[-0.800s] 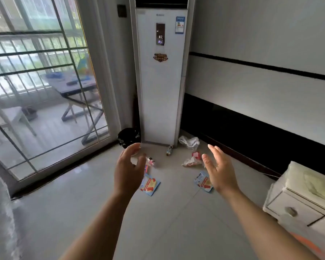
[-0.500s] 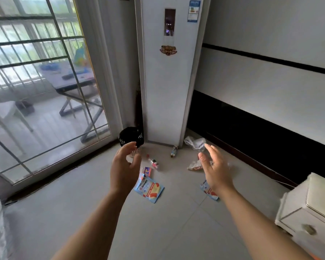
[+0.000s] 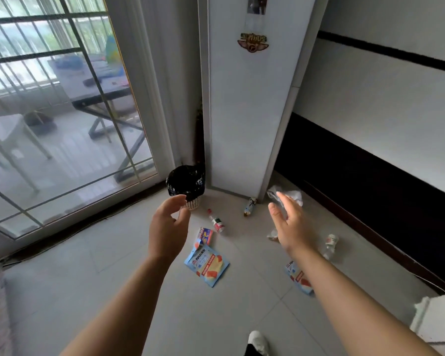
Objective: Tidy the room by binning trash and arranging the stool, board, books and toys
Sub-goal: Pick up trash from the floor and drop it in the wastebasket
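Observation:
Trash lies scattered on the grey tile floor ahead. A small bin (image 3: 193, 201) lined with a black bag stands in the corner by the glass door. A blue snack packet (image 3: 208, 266) lies in the middle, a small blue box (image 3: 205, 235) above it, and a little bottle with a red cap (image 3: 217, 222) beyond. Another blue packet (image 3: 294, 274) is partly hidden by my right forearm. A white plastic bag (image 3: 293, 195) lies by the wall. My left hand (image 3: 166, 228) and right hand (image 3: 290, 224) are held out above the floor, fingers relaxed, holding nothing.
A tall white air conditioner (image 3: 249, 106) fills the corner. A second small bottle (image 3: 249, 207) lies at its base, and a clear bottle (image 3: 330, 244) near the dark skirting. A white cabinet corner (image 3: 437, 317) juts in at lower right. My shoe (image 3: 258, 341) shows at the bottom.
The view has moved closer to the corner and tilted down; the bin and trash appear nearer. Both hands stay raised and empty.

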Motion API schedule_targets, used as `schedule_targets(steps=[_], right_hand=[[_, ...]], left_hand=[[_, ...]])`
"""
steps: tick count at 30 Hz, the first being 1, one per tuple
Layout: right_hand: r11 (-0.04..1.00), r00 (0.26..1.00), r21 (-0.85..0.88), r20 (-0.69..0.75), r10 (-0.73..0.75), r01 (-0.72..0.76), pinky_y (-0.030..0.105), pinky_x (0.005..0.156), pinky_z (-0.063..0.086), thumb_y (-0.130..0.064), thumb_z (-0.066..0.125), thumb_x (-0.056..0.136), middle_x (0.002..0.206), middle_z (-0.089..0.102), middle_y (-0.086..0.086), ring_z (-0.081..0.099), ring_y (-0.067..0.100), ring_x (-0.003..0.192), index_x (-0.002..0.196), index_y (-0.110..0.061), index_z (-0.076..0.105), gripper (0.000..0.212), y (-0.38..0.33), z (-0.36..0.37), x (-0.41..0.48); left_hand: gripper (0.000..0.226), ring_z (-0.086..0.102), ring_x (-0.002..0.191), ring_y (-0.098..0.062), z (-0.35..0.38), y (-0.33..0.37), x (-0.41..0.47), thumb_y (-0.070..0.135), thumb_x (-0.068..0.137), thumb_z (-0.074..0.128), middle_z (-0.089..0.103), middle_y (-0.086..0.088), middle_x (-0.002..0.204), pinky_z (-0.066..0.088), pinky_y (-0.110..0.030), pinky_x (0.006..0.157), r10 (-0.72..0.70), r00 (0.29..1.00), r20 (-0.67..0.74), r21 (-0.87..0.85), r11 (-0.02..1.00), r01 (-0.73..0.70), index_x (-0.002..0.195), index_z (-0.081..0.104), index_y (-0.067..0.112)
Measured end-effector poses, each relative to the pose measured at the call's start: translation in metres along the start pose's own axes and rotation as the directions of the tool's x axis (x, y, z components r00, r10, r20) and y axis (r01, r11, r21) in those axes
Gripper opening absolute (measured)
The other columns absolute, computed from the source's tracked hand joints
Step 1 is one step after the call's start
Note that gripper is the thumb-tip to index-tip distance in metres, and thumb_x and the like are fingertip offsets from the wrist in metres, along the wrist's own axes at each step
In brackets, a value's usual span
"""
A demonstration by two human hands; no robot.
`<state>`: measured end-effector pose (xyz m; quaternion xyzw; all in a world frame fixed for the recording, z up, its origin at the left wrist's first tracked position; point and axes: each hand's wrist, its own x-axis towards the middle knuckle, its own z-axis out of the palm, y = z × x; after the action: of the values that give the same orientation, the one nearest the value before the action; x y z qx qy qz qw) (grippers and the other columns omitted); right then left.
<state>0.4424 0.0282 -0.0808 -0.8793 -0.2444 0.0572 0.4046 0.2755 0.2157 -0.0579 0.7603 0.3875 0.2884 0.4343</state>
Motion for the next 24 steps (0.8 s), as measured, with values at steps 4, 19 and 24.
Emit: schedule_targets(steps=[4, 19, 24], right_hand=[[1.000, 0.995, -0.013, 0.097, -0.025, 0.027, 0.028, 0.112, 0.024, -0.042, 0.045, 0.097, 0.148, 0.042, 0.002, 0.032, 0.015, 0.140, 0.141, -0.020, 0.045, 0.049, 0.020, 0.019, 0.076], [0.999, 0.946, -0.027, 0.325, -0.008, 0.018, 0.034, 0.111, 0.032, -0.037, 0.048, 0.097, 0.144, 0.046, 0.008, 0.040, 0.020, 0.135, 0.139, -0.014, 0.047, 0.048, 0.056, 0.165, 0.258], [0.997, 0.939, -0.063, 0.339, 0.059, -0.040, 0.038, 0.112, 0.032, -0.038, 0.047, 0.097, 0.146, 0.044, 0.007, 0.038, 0.021, 0.136, 0.140, -0.015, 0.046, 0.049, 0.082, 0.231, 0.287]], left_hand=[[0.029, 0.063, 0.104, -0.021, 0.036, -0.006, 0.048, 0.009, 0.092, 0.054, 0.068, -0.009, 0.115, 0.050, -0.031, 0.090, -0.108, 0.993, -0.052, -0.005, 0.994, 0.108, 0.120, 0.063, 0.008], [0.034, 0.058, 0.101, -0.016, 0.099, -0.098, 0.207, 0.011, 0.096, 0.049, 0.065, -0.013, 0.120, 0.044, -0.025, 0.082, -0.373, 0.916, -0.149, -0.039, 0.928, 0.372, 0.128, 0.057, 0.006], [0.034, 0.059, 0.104, -0.016, 0.121, -0.168, 0.256, 0.012, 0.095, 0.050, 0.066, -0.010, 0.118, 0.044, -0.024, 0.081, -0.430, 0.898, -0.090, -0.008, 0.902, 0.432, 0.128, 0.057, 0.007]])
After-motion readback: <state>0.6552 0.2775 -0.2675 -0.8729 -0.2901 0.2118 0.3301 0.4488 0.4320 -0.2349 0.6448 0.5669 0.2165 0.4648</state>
